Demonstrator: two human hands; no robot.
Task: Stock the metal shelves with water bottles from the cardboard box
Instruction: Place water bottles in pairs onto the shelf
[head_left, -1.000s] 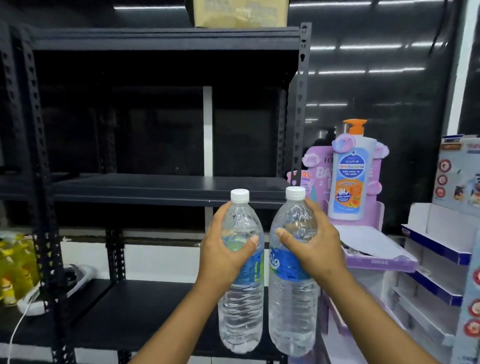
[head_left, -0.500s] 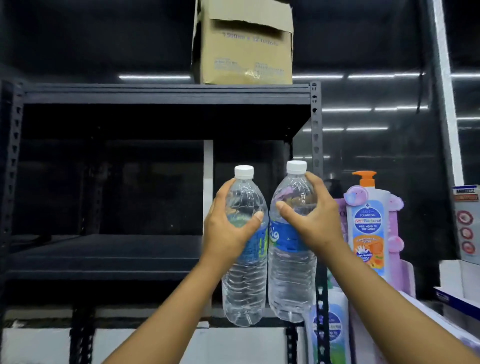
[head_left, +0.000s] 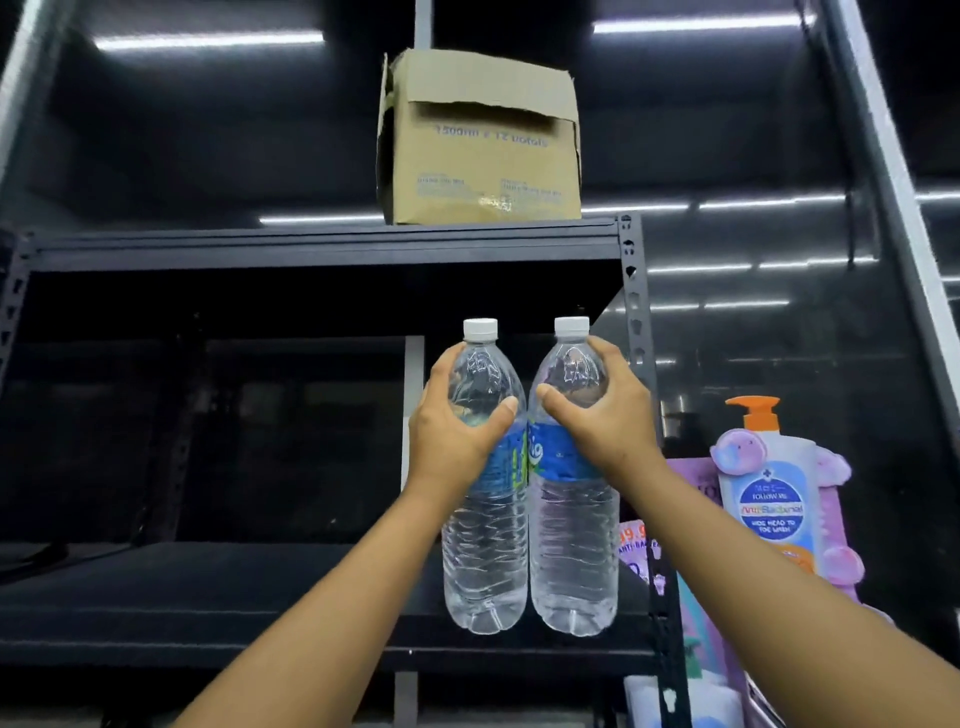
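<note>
Holding two bottles upright and touching, you have none placed yet: the black metal shelves (head_left: 322, 244) show no stock. Your left hand (head_left: 457, 431) wraps the shoulder of the left clear ribbed plastic water bottle (head_left: 485, 545); your right hand (head_left: 597, 421) wraps the right clear ribbed plastic water bottle (head_left: 571, 551). Both carry white screw caps and blue labels, near the middle shelf's right front corner. The creased brown cardboard box (head_left: 480, 140) sits at the top shelf's right edge.
</note>
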